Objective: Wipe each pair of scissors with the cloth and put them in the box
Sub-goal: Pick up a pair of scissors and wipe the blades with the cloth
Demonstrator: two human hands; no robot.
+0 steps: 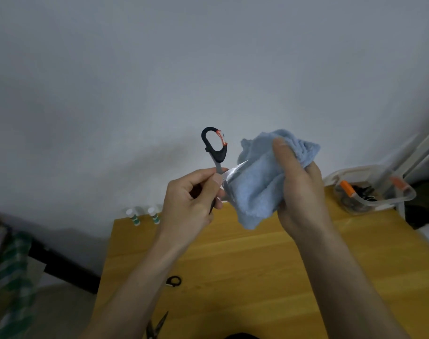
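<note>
Head view: I'm pinching the black-handled scissors (217, 152) near the pivot in my left hand (192, 194), loop raised so a blade lies bare, while my right hand (297, 189), fingers curled, is pressing the blue cloth (255, 189) against it, box (370, 192) waiting on the table's (257, 265) far right.

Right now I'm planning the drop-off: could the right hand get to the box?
Probably yes. The right hand holds only the cloth, and the open box sits just beyond it with nothing between.
</note>
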